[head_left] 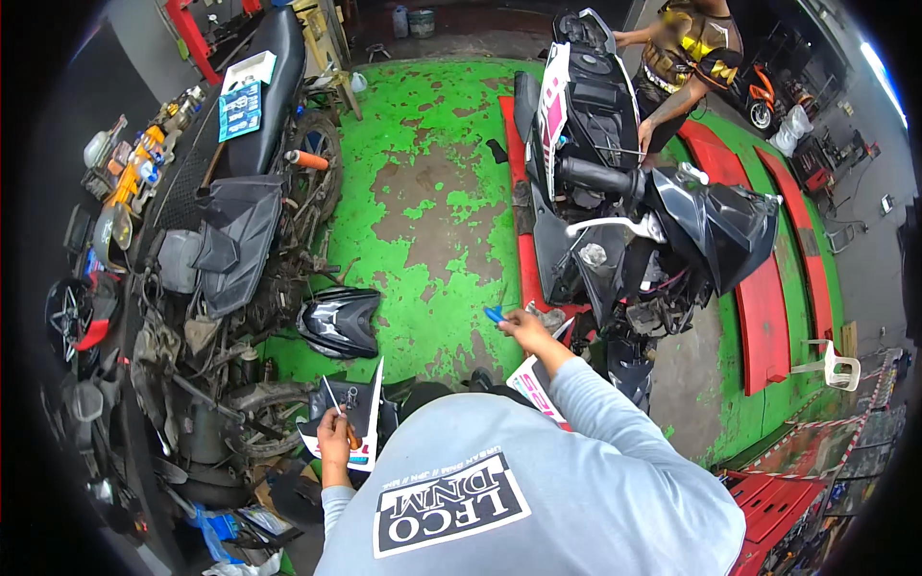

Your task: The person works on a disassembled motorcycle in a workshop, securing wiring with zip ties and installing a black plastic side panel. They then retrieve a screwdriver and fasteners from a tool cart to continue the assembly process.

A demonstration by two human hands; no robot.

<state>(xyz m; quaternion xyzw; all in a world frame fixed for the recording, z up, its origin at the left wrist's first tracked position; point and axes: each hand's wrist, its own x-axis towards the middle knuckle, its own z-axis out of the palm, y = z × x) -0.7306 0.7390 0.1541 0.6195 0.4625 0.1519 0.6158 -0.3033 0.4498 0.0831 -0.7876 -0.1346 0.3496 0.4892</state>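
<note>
Low on the left, my left hand (333, 449) is closed round a screwdriver (354, 440) with an orange handle, its thin shaft sticking up past the fingers. Beneath it lies a white and dark fairing panel (368, 456). My right hand (527, 329) reaches out in front and pinches a blue-handled tool (494, 314); its tip is too fine to make out. That hand is near a partly stripped motorcycle (600, 134) with a white and pink side panel and a black front end. Another white panel with pink print (538, 389) sits below my right forearm.
A co-worker (687, 58) bends over the motorcycle's far side, a hand on a thin rod. A second stripped motorcycle (269, 86) stands left, carrying a blue packet (240, 111). A black glossy cowl (339, 322) lies on the green floor (413, 192). Red ramps (759, 307) are at right.
</note>
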